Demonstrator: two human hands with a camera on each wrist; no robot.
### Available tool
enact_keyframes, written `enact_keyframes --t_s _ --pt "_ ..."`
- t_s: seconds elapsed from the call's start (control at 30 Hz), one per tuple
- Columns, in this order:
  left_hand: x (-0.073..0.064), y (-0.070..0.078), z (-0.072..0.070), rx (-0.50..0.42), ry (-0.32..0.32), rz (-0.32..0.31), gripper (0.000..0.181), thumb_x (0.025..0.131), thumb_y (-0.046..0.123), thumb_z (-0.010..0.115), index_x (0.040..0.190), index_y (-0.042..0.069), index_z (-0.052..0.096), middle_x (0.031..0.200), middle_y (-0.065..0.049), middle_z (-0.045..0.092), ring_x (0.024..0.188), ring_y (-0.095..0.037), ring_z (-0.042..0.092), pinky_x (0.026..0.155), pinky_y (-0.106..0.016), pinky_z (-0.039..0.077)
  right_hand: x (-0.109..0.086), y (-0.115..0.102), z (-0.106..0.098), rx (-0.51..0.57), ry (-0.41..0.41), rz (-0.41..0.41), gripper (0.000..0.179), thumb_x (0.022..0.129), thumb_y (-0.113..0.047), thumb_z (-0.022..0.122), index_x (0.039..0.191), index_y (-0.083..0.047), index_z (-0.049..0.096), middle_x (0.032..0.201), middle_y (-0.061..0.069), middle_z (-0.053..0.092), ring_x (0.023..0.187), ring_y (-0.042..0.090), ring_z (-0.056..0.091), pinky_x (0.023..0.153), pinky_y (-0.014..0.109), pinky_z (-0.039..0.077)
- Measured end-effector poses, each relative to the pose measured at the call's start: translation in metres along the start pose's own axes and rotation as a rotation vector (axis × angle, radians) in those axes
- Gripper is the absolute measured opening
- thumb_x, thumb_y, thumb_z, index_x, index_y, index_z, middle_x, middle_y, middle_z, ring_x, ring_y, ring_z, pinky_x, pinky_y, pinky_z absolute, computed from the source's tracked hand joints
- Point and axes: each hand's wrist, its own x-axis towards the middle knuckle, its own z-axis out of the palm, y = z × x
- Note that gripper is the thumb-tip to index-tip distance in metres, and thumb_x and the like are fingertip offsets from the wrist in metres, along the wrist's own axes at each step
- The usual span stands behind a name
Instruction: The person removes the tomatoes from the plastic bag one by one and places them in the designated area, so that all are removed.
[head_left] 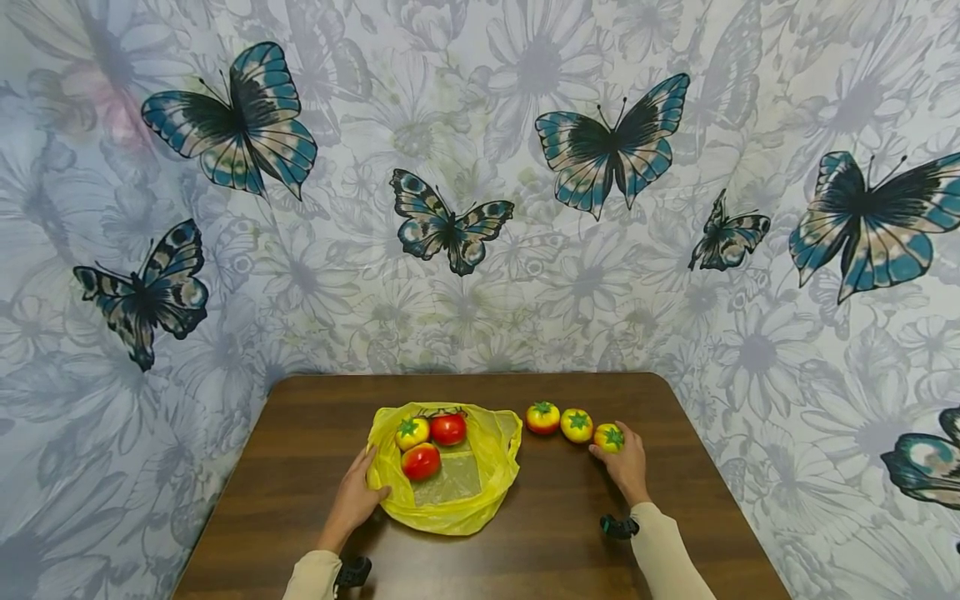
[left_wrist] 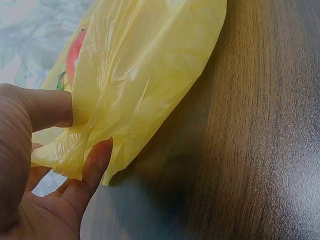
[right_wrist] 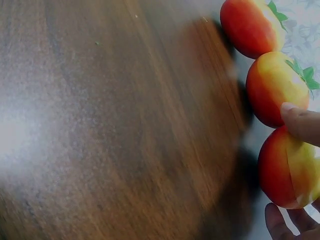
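Three red-and-yellow fruits (head_left: 577, 425) with green leafy tops sit in a row on the brown worktop (head_left: 555, 508), right of an opened yellow plastic bag (head_left: 495, 479). The right hand (head_left: 628, 468) grips the endmost fruit (head_left: 608, 438), thumb on one side and fingers round the other; in its wrist view the picture's edge cuts off most of the hand and part of that fruit. There the thumb tip overlaps the middle fruit, though whether it touches it cannot be told. The left hand (head_left: 354, 493) pinches the left edge of the bag, with some fingertips hidden by the plastic in the head view. Inside the bag, near its left and far side, lie a yellow fruit (head_left: 412, 432) with a green top, an upper red fruit (head_left: 447, 430) and a lower red fruit (head_left: 421, 462). Thin dark strands (head_left: 442, 411) beside the upper red one are too small to make out. From the left wrist, the folded plastic conceals nearly everything within, leaving a red sliver and a bit of green. Both sleeves (head_left: 663, 546) run out of the head view's lower edge, and on the patterned wall (head_left: 480, 325) one butterfly (head_left: 926, 462) at far right is cut short.
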Motion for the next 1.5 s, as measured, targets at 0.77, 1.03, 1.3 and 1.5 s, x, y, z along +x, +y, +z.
enact_keyframes --t_s 0.77,1.03,1.3,1.5 --pt "-0.001 0.002 -0.003 -0.011 0.003 0.002 0.087 0.077 0.005 0.075 0.151 -0.003 0.031 0.158 -0.027 0.026 0.141 -0.050 0.031 0.114 -0.061 0.029 -0.007 -0.032 -0.022 0.106 0.105 -0.106 0.071 0.084 -0.028 0.077 0.143 -0.005 0.045 0.149 0.024 0.038 0.140 0.043 0.034 0.116 0.059 0.027" --pt "-0.002 0.000 -0.002 -0.028 0.019 0.009 0.086 0.076 0.005 0.075 0.150 -0.004 0.033 0.157 -0.027 0.027 0.140 -0.050 0.033 0.113 -0.061 0.030 -0.015 -0.072 -0.030 0.194 0.145 -0.206 0.068 0.083 -0.030 0.077 0.140 -0.007 0.049 0.148 0.022 0.042 0.137 0.042 0.039 0.112 0.060 0.032" --pt "-0.002 0.000 0.000 -0.034 0.009 -0.001 0.086 0.077 0.005 0.075 0.151 -0.002 0.031 0.158 -0.026 0.026 0.141 -0.049 0.033 0.114 -0.060 0.030 -0.027 -0.108 -0.031 0.268 0.132 -0.279 0.064 0.084 -0.025 0.077 0.139 -0.010 0.051 0.144 0.017 0.046 0.132 0.038 0.044 0.103 0.056 0.043" --pt "-0.002 0.002 -0.001 -0.031 0.008 -0.002 0.086 0.077 0.004 0.074 0.151 -0.003 0.031 0.158 -0.027 0.026 0.140 -0.049 0.033 0.113 -0.060 0.031 -0.039 -0.132 -0.034 0.317 0.108 -0.327 0.062 0.084 -0.028 0.077 0.139 -0.013 0.052 0.143 0.013 0.048 0.130 0.033 0.047 0.098 0.051 0.045"
